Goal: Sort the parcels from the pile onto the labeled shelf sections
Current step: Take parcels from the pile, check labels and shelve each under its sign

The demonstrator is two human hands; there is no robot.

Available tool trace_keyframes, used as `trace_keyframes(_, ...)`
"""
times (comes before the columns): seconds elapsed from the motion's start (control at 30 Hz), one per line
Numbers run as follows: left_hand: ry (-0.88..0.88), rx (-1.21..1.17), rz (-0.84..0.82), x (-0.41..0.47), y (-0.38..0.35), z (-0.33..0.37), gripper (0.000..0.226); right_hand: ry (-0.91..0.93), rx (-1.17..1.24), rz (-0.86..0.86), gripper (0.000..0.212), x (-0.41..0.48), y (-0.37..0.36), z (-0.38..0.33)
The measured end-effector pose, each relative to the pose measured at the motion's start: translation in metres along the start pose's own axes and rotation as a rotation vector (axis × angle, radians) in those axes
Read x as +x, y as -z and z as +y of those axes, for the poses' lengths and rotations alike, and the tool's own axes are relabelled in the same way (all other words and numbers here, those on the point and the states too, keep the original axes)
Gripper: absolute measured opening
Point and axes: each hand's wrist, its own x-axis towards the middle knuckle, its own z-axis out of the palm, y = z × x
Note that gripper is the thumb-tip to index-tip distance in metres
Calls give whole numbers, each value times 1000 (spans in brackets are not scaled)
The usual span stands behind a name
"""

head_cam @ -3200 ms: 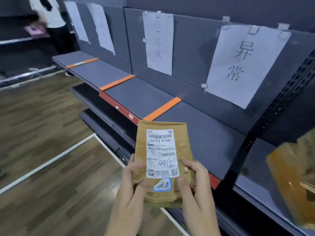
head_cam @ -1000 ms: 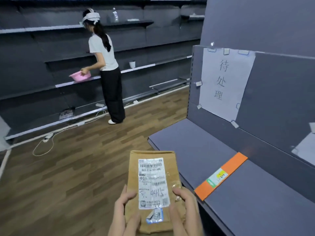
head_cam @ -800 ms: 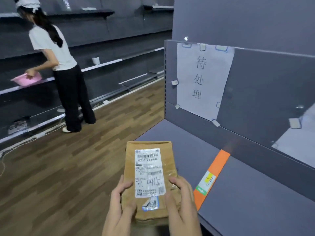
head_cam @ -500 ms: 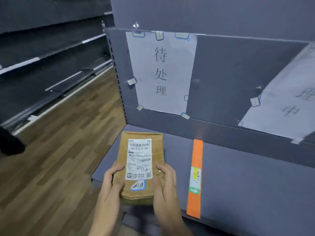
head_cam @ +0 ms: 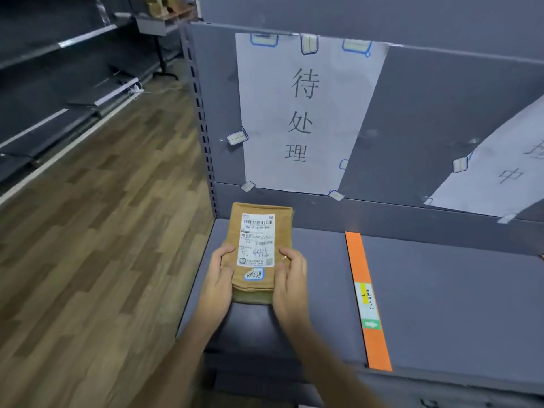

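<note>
parcel [head_cam: 259, 231] above leftmost shelf [head_cam: 441, 290] section, under sign [head_cam: 303, 113]; touching or not, can't tell. your left grip [head_cam: 219, 276] and right grip [head_cam: 290, 278] pinch its sides. release early and it could slip off the front edge, or skew toward divider [head_cam: 362, 269].

The right sign [head_cam: 500, 175] is cut off by the frame's edge, and its upper character is blurred. The parcel's [head_cam: 256, 231] lower sides are covered by the left hand [head_cam: 217, 275] and right hand [head_cam: 290, 275]. Its label's [head_cam: 256, 240] fine print cannot be read. Whether it touches the shelf [head_cam: 441, 290] cannot be told.
</note>
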Motion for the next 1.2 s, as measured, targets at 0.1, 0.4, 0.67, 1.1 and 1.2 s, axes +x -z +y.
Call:
trace_keyframes(0.1, -34, 82, -25, 17, 5, 0, 26, -6, -31, 39, 24, 12, -9, -3)
trace_keyframes(0.4, -103, 383, -127, 33, 21, 6, 29, -24, -210, -19, 26, 20, -5, -13)
trace_keyframes(0.67, -502, 797, -259, 23, -32, 53, 45, 95, -604, -106, 41, 21, 97, -42)
trace_keyframes(1.1, -868, 1125, -954, -117, -406, 153, 58, -374, -1055, 238, 52, -62, 509, -20)
trace_keyframes(1.2, -952, 1106, -1037, -183, -504, 171, 58, -451, -1069, 368, 55, -104, 607, -16)
